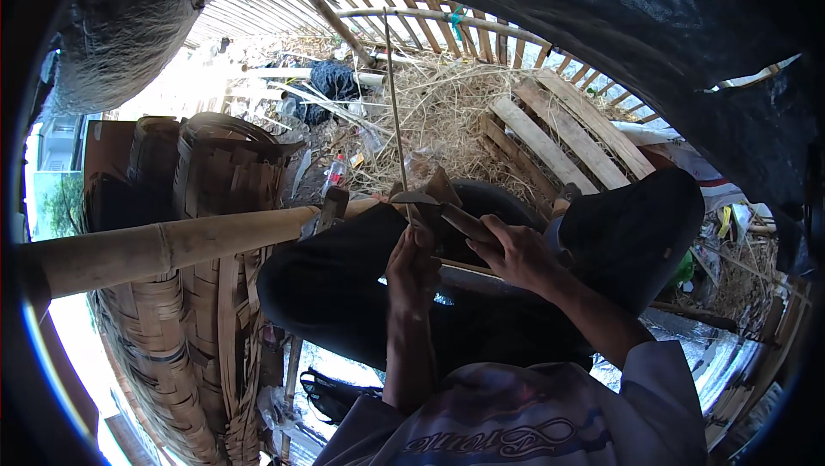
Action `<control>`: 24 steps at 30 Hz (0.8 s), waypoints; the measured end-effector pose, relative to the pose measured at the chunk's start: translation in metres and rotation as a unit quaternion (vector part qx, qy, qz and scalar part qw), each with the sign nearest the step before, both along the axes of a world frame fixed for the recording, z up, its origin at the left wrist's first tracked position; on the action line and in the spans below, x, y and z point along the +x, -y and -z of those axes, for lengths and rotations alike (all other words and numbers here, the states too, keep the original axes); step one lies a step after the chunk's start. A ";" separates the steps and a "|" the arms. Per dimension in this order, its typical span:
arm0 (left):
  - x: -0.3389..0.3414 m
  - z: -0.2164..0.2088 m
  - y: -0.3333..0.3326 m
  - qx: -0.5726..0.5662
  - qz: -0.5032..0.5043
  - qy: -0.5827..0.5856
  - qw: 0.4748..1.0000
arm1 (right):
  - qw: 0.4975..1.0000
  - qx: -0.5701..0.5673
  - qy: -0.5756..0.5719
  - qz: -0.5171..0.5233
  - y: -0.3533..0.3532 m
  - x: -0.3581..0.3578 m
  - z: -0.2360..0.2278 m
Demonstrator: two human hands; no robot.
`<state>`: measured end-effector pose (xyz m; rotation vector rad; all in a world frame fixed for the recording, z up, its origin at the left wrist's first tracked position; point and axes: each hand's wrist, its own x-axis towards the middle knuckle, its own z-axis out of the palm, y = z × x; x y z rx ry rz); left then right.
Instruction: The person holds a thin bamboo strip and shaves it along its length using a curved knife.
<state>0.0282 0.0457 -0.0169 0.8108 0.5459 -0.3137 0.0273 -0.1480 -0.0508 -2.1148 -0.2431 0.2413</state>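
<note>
My left hand [412, 275] grips a thin bamboo strip [394, 105] that rises straight up from between my knees. My right hand [514, 253] holds the wooden handle of a knife [447, 213] whose blade lies across the strip just above my left fingers. Both hands work over my lap, above dark trousers [344, 268]. A second thin stick [464, 268] lies across my lap under the hands.
A thick bamboo pole [172, 247] runs from the left edge toward my knees. Woven bamboo baskets [215, 174] stand at the left. A wooden pallet [559, 140] lies on straw ahead, with a plastic bottle [333, 174] and a slatted fence [430, 28] beyond.
</note>
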 end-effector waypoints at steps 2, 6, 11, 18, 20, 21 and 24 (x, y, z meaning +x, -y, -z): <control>0.001 -0.004 0.001 -0.027 0.012 0.002 1.000 | 1.000 -0.001 0.010 0.003 0.001 0.000 -0.002; 0.004 -0.004 -0.003 -0.112 0.009 0.019 0.993 | 1.000 -0.007 0.025 -0.013 0.001 -0.002 -0.007; -0.004 0.009 -0.006 -0.168 0.054 0.034 0.984 | 1.000 0.000 0.009 0.012 0.007 -0.001 -0.004; -0.009 0.006 0.003 -0.125 0.069 0.004 0.990 | 0.999 -0.022 -0.013 0.046 0.008 0.004 -0.003; -0.012 0.009 0.007 -0.110 0.085 0.004 0.990 | 0.997 -0.039 -0.020 0.065 0.010 0.008 -0.002; -0.014 0.011 0.009 -0.095 0.096 0.005 0.991 | 0.995 -0.054 -0.027 0.081 0.011 0.011 -0.002; -0.024 0.016 0.008 -0.101 0.104 -0.009 0.989 | 0.995 -0.050 -0.010 0.088 0.015 0.025 0.000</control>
